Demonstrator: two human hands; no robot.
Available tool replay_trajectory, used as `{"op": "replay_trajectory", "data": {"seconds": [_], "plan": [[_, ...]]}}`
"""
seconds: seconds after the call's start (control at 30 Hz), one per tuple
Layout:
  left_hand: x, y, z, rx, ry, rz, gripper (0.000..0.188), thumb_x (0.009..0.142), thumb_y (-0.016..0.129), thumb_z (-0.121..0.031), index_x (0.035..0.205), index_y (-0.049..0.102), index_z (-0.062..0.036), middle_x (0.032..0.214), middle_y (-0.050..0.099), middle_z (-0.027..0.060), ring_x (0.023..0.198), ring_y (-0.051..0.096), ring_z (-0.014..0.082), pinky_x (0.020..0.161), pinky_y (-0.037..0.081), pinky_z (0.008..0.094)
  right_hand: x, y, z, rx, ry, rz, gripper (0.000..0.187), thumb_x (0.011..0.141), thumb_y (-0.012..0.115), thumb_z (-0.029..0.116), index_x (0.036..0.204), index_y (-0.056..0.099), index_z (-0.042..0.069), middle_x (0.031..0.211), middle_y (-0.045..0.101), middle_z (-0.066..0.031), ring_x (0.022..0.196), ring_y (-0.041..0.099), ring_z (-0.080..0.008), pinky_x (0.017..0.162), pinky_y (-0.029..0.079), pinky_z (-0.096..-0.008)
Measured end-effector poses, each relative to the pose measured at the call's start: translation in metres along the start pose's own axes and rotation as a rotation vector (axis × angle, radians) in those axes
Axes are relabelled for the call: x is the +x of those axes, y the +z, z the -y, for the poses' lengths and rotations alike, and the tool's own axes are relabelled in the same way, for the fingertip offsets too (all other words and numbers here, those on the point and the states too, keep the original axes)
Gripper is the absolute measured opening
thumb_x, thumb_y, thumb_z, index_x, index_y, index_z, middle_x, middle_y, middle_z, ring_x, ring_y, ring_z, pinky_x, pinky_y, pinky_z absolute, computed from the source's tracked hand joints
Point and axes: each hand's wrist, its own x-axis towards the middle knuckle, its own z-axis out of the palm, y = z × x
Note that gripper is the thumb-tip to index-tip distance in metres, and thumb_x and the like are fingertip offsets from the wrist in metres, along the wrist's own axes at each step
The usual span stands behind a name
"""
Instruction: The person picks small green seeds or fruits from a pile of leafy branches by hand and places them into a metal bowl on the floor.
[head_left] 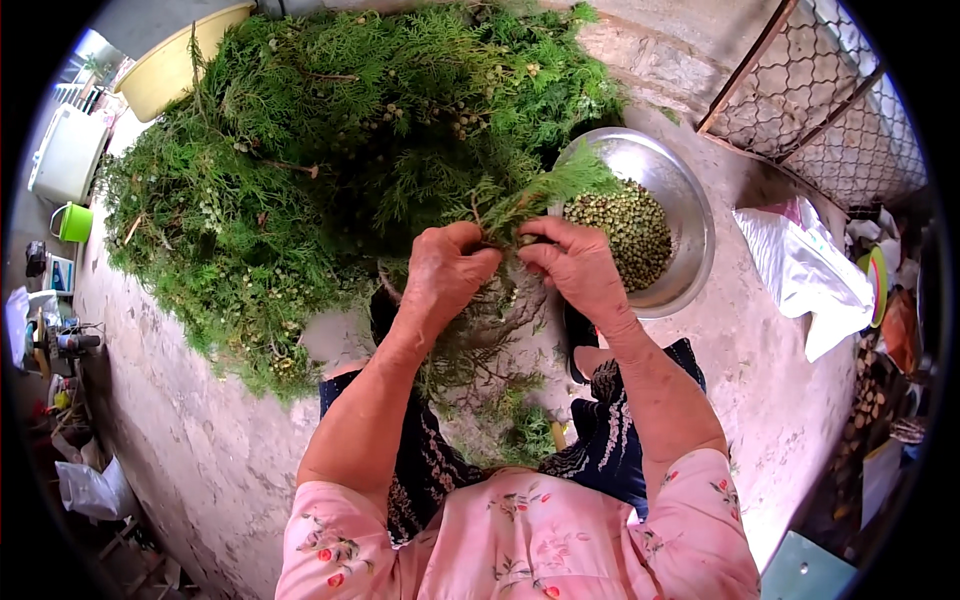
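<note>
Both my hands meet over a green conifer sprig (548, 192) in front of my knees. My left hand (447, 272) is closed, its thumb and fingers pinching the sprig's stem side. Close beside it, my right hand (578, 262) pinches at the sprig with thumb and forefinger; what exactly lies between those fingertips is too small to tell. The sprig's feathery tip reaches over the rim of a wide metal basin (690, 225). Many small round green-brown cones (625, 232) lie in the basin. A large heap of cut conifer branches (250, 200) with pale cones spreads ahead and to the left.
A yellow tub (180, 65) stands behind the heap. Loose twigs (500, 375) lie on the concrete floor between my feet. On the right are a wire-mesh frame (800, 95) and a white sack (805, 265). A small green bucket (72, 222) and clutter line the left side.
</note>
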Motion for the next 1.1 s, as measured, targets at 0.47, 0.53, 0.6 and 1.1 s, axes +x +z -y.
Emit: {"op": "replay_trajectory", "data": {"seconds": [0.47,0.53,0.6,1.1], "plan": [[-0.004,0.002,0.009,0.569,0.478,-0.396,0.010,0.066,0.057,-0.010,0.066,0.049,-0.0042,0.057,0.047,0.0143,0.052,0.048,0.0343,0.046,0.037,0.0371,-0.007,-0.060,0.025,1.002,0.183,-0.167,0.026,0.085,0.056,0.029,0.089,0.053,0.004,0.073,0.056,-0.0080,0.047,0.043,-0.0108,0.036,0.027,-0.0200],[-0.008,0.000,0.010,0.603,0.465,-0.372,0.013,0.068,0.060,-0.010,0.066,0.049,-0.0034,0.058,0.049,0.0143,0.052,0.049,0.0331,0.046,0.037,0.0359,-0.004,-0.076,0.021,0.995,0.125,-0.218,0.026,0.085,0.055,0.029,0.087,0.053,0.003,0.072,0.054,-0.0068,0.048,0.043,-0.0103,0.037,0.028,-0.0196],[-0.007,-0.001,0.011,0.446,0.366,-0.323,0.014,0.070,0.063,-0.009,0.067,0.050,-0.0029,0.059,0.049,0.0144,0.049,0.049,0.0285,0.045,0.037,0.0339,0.002,-0.080,0.022,0.863,0.095,-0.423,0.025,0.084,0.057,0.029,0.082,0.053,0.004,0.070,0.053,-0.0056,0.046,0.042,-0.0095,0.039,0.029,-0.0190],[-0.013,-0.010,0.000,-0.287,-0.019,0.050,0.012,0.080,0.059,-0.009,0.081,0.063,0.0018,0.062,0.055,-0.0011,0.055,0.045,0.0057,0.051,0.036,0.0208,0.011,-0.002,0.007,-0.396,-0.367,-0.319,0.023,0.075,0.067,0.012,0.090,0.058,-0.002,0.076,0.059,-0.0173,0.063,0.058,-0.0309,0.057,0.046,-0.0348]]}}
